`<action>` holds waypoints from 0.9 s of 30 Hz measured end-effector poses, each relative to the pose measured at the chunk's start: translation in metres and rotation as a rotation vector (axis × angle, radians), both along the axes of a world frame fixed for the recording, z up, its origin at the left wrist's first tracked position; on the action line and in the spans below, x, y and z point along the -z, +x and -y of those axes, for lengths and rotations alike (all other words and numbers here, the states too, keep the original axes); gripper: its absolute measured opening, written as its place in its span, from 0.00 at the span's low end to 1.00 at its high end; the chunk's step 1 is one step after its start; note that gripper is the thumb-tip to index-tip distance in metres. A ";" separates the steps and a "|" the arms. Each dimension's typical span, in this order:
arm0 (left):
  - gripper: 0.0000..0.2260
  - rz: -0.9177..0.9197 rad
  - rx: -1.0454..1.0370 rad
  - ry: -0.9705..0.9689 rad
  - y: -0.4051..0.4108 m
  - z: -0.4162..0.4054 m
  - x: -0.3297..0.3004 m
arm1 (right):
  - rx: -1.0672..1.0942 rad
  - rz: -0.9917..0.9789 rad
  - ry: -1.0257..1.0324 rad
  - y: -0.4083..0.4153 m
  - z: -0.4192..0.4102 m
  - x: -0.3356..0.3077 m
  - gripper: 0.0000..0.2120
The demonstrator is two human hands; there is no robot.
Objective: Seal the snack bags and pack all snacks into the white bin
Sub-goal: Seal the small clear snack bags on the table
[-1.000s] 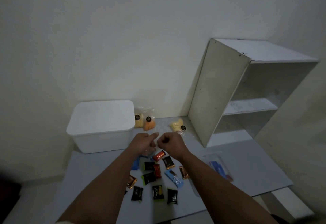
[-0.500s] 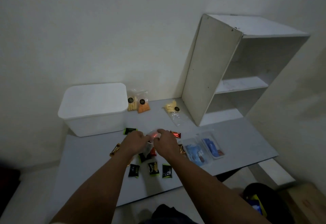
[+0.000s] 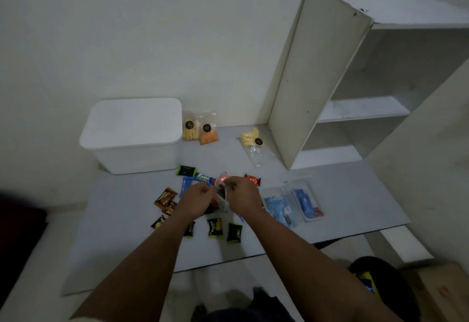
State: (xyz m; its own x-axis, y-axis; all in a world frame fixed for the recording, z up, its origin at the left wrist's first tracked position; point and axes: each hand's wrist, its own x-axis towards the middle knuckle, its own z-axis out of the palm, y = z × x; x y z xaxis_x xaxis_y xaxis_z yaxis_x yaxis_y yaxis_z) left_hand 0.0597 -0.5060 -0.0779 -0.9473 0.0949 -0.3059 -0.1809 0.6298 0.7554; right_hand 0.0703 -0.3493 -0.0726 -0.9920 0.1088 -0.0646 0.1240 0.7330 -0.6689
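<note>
Left hand (image 3: 196, 198) and right hand (image 3: 242, 194) pinching a clear snack bag (image 3: 221, 193) over mid-desk (image 3: 121, 220), small wrapped snacks (image 3: 215, 227) scattered beneath, lidded white bin (image 3: 134, 136) far left (three filled bags (image 3: 200, 130) beside it), white shelf unit (image 3: 317, 75) far right

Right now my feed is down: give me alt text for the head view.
Both hands, left hand and right hand, pinch a clear snack bag above scattered snack packets on a grey table. A lidded white bin stands behind on the left, a white shelf unit on the right.
</note>
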 end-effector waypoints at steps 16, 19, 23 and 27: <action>0.13 -0.195 -0.135 0.142 -0.015 -0.095 -0.012 | -0.256 0.205 -0.624 -0.074 -0.133 -0.029 0.05; 0.11 -0.208 -0.190 0.133 -0.017 -0.114 -0.021 | -0.392 0.208 -0.583 -0.085 -0.154 -0.036 0.15; 0.08 -0.253 -0.234 0.190 -0.015 -0.138 -0.037 | -0.516 0.201 -0.487 -0.098 -0.171 -0.044 0.09; 0.09 -0.285 -0.212 0.236 -0.019 -0.149 -0.052 | -0.579 0.253 -0.422 -0.110 -0.181 -0.052 0.08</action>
State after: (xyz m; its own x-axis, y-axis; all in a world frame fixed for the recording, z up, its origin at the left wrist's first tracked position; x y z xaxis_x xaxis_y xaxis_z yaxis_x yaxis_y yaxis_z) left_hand 0.0412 -0.3568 -0.0260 -0.9969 -0.0753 -0.0224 -0.0510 0.4045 0.9131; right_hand -0.0398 -0.1680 -0.0209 -0.8324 -0.5094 -0.2181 -0.0161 0.4156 -0.9094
